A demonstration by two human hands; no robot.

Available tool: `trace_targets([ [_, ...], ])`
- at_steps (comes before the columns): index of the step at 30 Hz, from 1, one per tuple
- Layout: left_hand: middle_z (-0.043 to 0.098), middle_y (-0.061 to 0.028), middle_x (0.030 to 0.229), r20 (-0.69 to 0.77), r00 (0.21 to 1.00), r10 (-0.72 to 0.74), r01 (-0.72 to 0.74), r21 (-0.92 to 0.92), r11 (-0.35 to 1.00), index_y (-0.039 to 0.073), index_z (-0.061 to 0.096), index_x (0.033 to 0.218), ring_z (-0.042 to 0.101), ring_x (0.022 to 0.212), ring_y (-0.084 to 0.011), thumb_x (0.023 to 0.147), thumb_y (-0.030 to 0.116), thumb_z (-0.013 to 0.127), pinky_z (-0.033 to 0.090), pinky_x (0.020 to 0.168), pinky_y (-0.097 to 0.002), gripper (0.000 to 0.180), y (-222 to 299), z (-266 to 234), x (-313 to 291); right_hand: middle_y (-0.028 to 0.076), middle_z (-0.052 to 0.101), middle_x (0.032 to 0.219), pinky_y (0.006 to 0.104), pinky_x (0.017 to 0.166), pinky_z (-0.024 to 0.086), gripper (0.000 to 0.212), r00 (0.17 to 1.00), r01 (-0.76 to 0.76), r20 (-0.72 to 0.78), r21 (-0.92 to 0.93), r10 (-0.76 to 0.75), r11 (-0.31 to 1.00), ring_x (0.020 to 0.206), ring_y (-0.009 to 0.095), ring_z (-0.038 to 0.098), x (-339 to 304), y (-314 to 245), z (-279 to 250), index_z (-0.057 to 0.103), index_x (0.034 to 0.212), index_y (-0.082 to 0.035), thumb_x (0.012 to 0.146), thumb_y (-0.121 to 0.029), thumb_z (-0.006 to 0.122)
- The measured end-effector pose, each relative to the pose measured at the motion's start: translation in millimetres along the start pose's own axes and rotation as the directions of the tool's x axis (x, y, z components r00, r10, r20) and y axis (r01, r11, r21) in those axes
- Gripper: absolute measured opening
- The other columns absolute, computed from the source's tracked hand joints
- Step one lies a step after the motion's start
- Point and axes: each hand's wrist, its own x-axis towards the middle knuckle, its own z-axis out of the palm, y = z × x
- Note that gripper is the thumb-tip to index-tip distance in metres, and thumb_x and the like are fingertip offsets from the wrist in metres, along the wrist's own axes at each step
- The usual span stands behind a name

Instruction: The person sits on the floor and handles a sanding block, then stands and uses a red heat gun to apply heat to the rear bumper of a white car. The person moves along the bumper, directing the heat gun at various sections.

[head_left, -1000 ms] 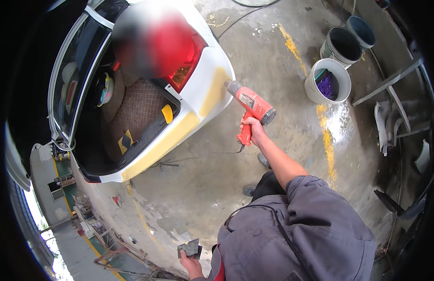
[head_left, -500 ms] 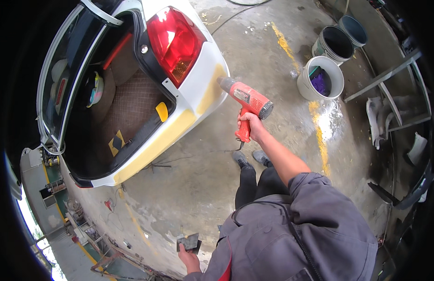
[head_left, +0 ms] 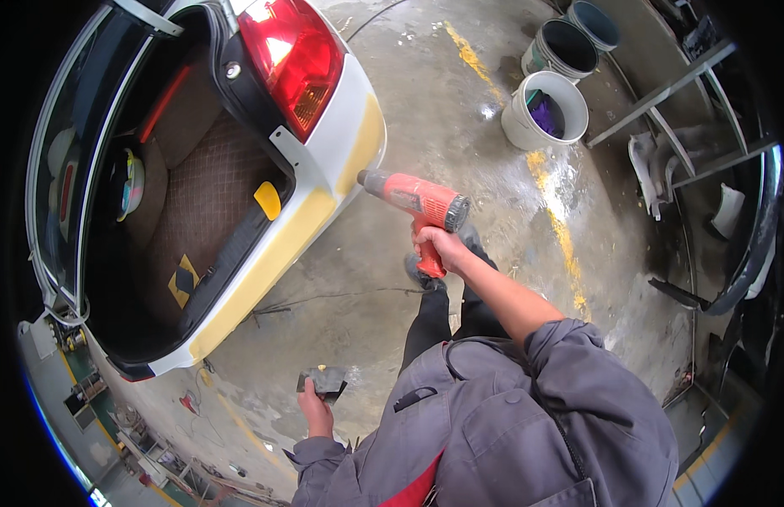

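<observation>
My right hand (head_left: 442, 244) is wrapped round the grip of a red heat gun (head_left: 421, 199) with a dark nozzle. The nozzle points left, close to but apart from the white car's rear corner (head_left: 358, 135), where a patch of yellow filler shows. More yellow filler (head_left: 256, 287) runs along the lower rear edge of the opening. In my left hand (head_left: 317, 411), low and left of my body, are flat grey putty scrapers (head_left: 324, 383) with a small yellowish lump on top. A red tail light (head_left: 295, 63) sits above the corner.
The tailgate stands raised over the open boot. A yellow spreader (head_left: 267, 201) rests on the boot sill. Several buckets, one white (head_left: 544, 110) with purple cloth inside, stand at the far right. A metal rack (head_left: 662, 110) with car parts lines the right; a cable (head_left: 333, 295) crosses the floor.
The heat gun has come down and away from the filler patch by the tail light. My left hand has risen with the scrapers. The whole view has shifted a little.
</observation>
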Motion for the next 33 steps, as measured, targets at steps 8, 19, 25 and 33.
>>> trace_targets([
  [8,0.066,-0.0020,0.093,0.045,0.999,0.022,-0.025,0.054,0.998,0.004,0.063,0.106,0.063,0.077,-0.0104,0.103,0.022,0.055,0.050,0.066,-0.0273,0.019,19,7,22,0.004,0.056,0.080,0.0348,0.055,0.047,0.022,0.994,-0.105,0.015,-0.017,0.106,0.994,0.065,0.016,0.056,8,30,2,0.056,0.095,-0.006,0.074,-0.007,0.062],
  [19,0.067,-0.0064,0.104,-0.037,0.999,0.028,-0.025,0.093,0.995,0.002,0.061,0.116,0.067,0.086,-0.0149,0.103,0.020,0.055,0.055,0.074,-0.0310,0.022,49,45,-3,0.004,0.057,0.077,0.0341,0.057,0.049,0.018,0.991,-0.110,-0.066,0.086,0.116,0.990,0.064,0.016,0.057,19,35,-21,0.057,0.093,-0.005,0.075,-0.007,0.061],
  [25,0.067,-0.0039,0.095,-0.022,0.999,0.031,-0.028,0.144,0.989,0.002,0.063,0.107,0.065,0.078,-0.0135,0.102,0.022,0.058,0.053,0.068,-0.0301,0.021,58,77,-9,0.004,0.057,0.078,0.0352,0.055,0.049,0.020,0.999,0.026,-0.046,0.153,-0.019,0.988,0.067,0.015,0.058,28,13,-35,0.058,0.096,-0.005,0.077,-0.010,0.061],
  [33,0.067,-0.0073,0.108,0.062,0.998,-0.011,-0.006,0.278,0.961,0.000,0.060,0.116,0.067,0.095,-0.0189,0.103,0.024,0.055,0.055,0.084,-0.0357,0.028,68,103,-6,0.005,0.058,0.083,0.0314,0.062,0.051,0.025,0.996,0.078,0.021,0.252,-0.086,0.965,0.069,0.016,0.059,42,-22,-53,0.056,0.098,-0.005,0.073,-0.003,0.058],
])
